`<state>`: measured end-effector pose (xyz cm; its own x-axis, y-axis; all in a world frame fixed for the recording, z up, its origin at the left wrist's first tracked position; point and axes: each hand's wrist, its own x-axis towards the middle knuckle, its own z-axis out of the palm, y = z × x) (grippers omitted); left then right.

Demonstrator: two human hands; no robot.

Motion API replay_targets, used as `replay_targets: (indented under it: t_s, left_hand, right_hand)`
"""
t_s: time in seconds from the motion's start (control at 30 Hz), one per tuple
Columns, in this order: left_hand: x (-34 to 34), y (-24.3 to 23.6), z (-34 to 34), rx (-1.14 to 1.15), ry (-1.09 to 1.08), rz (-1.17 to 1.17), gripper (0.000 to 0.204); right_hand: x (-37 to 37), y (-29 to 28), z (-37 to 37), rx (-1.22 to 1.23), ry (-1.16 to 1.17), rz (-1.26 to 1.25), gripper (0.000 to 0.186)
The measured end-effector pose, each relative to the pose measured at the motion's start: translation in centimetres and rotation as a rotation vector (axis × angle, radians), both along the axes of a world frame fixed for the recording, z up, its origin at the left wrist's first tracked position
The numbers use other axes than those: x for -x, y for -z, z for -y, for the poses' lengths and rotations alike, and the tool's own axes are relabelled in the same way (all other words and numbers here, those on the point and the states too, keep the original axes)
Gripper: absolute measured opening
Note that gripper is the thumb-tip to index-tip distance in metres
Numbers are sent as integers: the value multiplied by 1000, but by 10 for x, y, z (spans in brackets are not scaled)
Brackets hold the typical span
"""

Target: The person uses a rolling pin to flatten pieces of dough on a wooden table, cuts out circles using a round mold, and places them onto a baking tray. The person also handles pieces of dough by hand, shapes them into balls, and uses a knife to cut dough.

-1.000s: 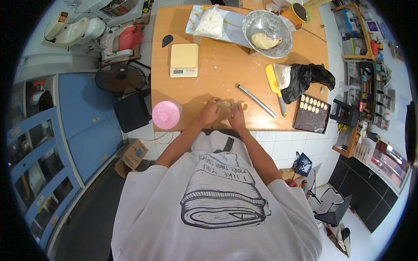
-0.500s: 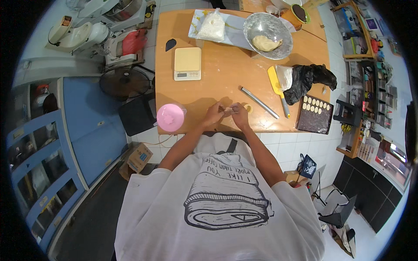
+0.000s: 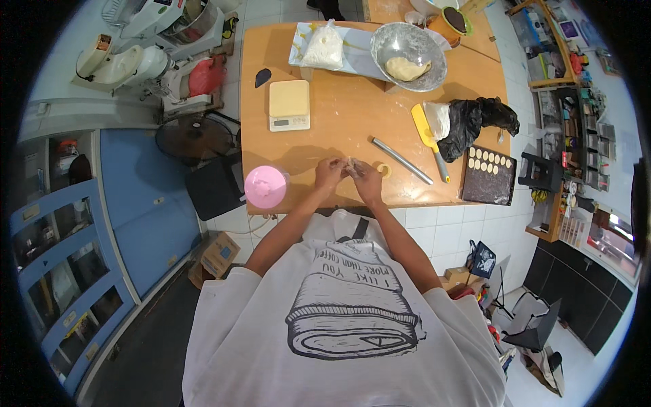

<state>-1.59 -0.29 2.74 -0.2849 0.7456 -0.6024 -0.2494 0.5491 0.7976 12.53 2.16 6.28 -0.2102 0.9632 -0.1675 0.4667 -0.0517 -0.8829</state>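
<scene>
My left hand (image 3: 329,172) and my right hand (image 3: 368,183) meet over the table's near edge. Their fingers are closed around a small pale piece of dough (image 3: 350,165), mostly hidden by the fingertips. Just right of my right hand lies a pale yellow ring (image 3: 384,170); I cannot tell what it is made of. A metal rolling tube (image 3: 403,161) lies slanted beyond that. Toward the far edge, a steel bowl (image 3: 434,57) holds a lump of dough (image 3: 407,68). On the right, a dark baking tray (image 3: 489,186) carries rows of small pale oval pieces (image 3: 489,160).
A pink tub (image 3: 266,187) stands at the table's left edge, with a kitchen scale (image 3: 289,106) behind it. Beside a black plastic bag (image 3: 464,129) lies a yellow spatula (image 3: 424,125). A bag of white powder (image 3: 324,51) sits on a patterned board (image 3: 359,57).
My fingertips have shifted around the dough, with my left fingers curling and my right hand moving slightly left. The table's things rest in the same places while the view shifts a little.
</scene>
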Motion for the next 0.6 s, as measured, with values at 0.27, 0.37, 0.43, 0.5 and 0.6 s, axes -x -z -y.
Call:
replay_targets:
  t_s: [0.27,0.37,0.43,0.5,0.6]
  left_hand:
    - [9,-18,12,-157,-21,203,27]
    - [2,-24,14,-116,-101,230,23]
    - [7,-23,14,-121,-90,243,22]
    - [12,-20,14,-125,-75,255,22]
    - [16,-15,16,-96,-18,170,20]
  right_hand:
    - [-1,-17,-14,79,-42,-42,21]
    - [-3,-20,-13,123,-71,1,20]
    - [-3,-26,-13,154,-91,47,20]
    - [-3,-29,-15,189,-129,-52,20]
    - [-4,-34,-14,253,-89,-283,21]
